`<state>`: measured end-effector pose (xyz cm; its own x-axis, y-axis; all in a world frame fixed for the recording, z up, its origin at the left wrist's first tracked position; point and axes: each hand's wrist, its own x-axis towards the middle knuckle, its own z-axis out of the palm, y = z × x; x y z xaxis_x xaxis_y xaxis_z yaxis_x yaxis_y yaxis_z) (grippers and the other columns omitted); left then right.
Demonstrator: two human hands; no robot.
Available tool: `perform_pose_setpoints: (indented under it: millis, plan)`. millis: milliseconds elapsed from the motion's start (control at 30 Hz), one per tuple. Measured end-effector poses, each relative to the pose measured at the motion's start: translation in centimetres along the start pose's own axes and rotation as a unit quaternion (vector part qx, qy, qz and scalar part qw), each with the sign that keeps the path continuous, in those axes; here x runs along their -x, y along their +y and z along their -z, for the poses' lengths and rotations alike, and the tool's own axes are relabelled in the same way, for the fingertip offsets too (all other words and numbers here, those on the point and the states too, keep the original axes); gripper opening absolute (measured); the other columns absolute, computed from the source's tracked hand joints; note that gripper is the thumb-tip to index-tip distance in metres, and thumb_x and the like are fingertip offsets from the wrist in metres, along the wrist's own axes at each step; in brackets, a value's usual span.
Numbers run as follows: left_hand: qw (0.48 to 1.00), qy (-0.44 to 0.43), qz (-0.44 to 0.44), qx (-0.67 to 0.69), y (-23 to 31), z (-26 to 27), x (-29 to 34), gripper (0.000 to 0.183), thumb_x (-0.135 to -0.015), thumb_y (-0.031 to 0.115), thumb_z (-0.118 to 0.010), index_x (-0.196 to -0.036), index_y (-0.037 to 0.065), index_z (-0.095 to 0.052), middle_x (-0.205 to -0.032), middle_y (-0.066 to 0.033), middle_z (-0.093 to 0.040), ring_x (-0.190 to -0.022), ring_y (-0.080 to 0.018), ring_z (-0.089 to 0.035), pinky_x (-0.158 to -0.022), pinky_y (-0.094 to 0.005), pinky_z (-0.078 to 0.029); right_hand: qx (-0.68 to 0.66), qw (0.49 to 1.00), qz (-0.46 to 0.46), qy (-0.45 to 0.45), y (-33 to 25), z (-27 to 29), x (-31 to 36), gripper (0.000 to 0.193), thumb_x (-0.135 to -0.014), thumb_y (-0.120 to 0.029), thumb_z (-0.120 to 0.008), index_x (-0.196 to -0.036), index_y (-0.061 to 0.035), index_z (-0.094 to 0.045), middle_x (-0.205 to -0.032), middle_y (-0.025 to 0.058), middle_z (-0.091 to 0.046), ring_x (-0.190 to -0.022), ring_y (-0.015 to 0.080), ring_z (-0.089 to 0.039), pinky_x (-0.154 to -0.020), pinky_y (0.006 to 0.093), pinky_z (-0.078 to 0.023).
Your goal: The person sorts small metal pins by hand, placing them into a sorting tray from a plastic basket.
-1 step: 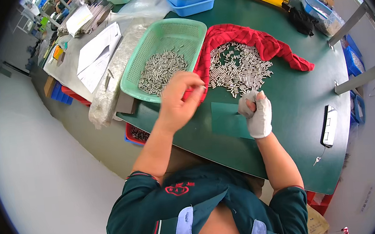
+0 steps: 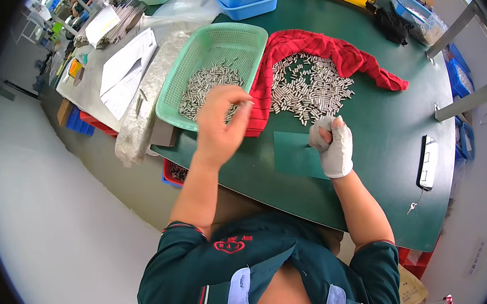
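Note:
My bare left hand (image 2: 224, 121) is over the near right corner of a green mesh basket (image 2: 210, 51), thumb and forefinger pinched. A tiny bright spot shows at those fingertips, too small to name. Many short metal cylinders (image 2: 205, 85) lie in the basket. More loose metal cylinders (image 2: 317, 95) are heaped on the green table, partly ringed by a red checked cloth (image 2: 303, 39). My right hand (image 2: 334, 148), in a white fingerless glove, is closed in a fist over a flat green sheet (image 2: 294, 160). Something thin and dark pokes out on its left side.
Stacked blue trays (image 2: 250, 9) stand at the far edge. A white and black case (image 2: 428, 163) with a key (image 2: 412, 208) lies at the right. Papers (image 2: 127, 69) and crumpled plastic wrap (image 2: 145, 106) cover the left side table. A grey metal post (image 2: 473, 97) borders the table's right.
My left hand has moved left and slightly away from me, from beside the cloth to over the basket's corner, still pinched. My right hand has stayed almost in place.

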<state>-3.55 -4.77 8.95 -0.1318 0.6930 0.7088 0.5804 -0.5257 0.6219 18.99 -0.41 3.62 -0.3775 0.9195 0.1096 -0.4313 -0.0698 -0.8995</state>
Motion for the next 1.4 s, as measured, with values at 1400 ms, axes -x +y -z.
perform_pose_setpoints:
  millis: [1400]
  plan:
    - [0.918, -0.217, -0.050, -0.327, -5.1, -8.5, 3.3, 0.012, -0.067, 0.007, -0.061, -0.079, 0.006, -0.057, -0.084, -0.0108, -0.056, -0.080, -0.0272, -0.055, -0.067, -0.0389, -0.044, -0.093, 0.995, -0.019, 0.002, 0.1, 0.0, -0.7, 0.052, -0.095, -0.048, -0.048, -0.061, -0.0122, -0.031, -0.055, -0.0036, -0.025, -0.047, 0.0091, -0.023, -0.045, 0.0269, -0.017]
